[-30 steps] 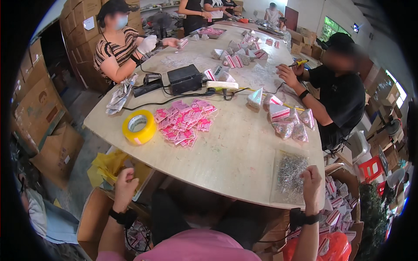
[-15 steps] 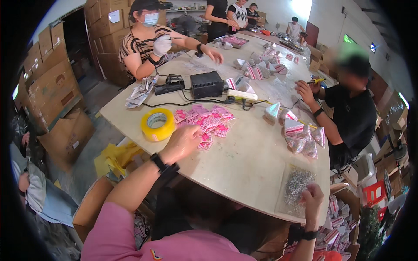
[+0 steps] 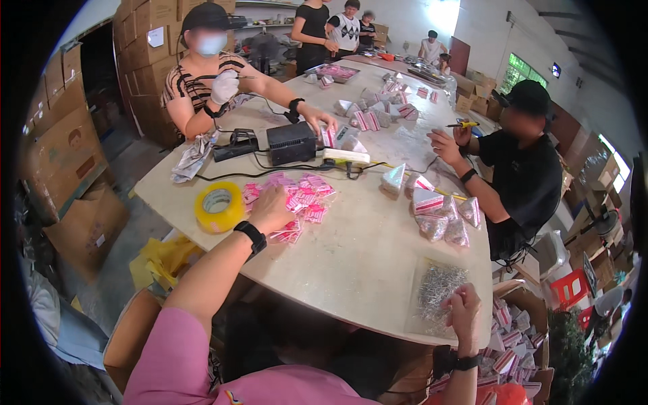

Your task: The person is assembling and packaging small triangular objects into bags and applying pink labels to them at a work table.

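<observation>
My left hand (image 3: 272, 210) reaches down onto a loose pile of small pink-and-white printed cards (image 3: 312, 196). Its fingers are curled down against the cards, and what is between them is hidden. A yellow roll of tape (image 3: 220, 206) lies just left of that hand. At the table's front right, my right hand (image 3: 463, 310) is at the edge of a heap of thin silvery metal pins (image 3: 439, 290) on a clear plastic sheet or bag. The fingers there are bent together, and anything held in them is too small to make out.
A black box-shaped device (image 3: 291, 143) with cables and a white power strip (image 3: 346, 156) stand beyond the cards. Pyramid-shaped packets (image 3: 432, 219) lie to the right. Co-workers sit across left and at right, one holding a yellow-handled tool (image 3: 463, 124). A carton of packets (image 3: 506, 337) stands below right.
The whole view has shifted, moving things leftward. My left hand has moved slightly over the cards; my right hand stays at the pins. The left co-worker's hand has reached packets beside the black device.
</observation>
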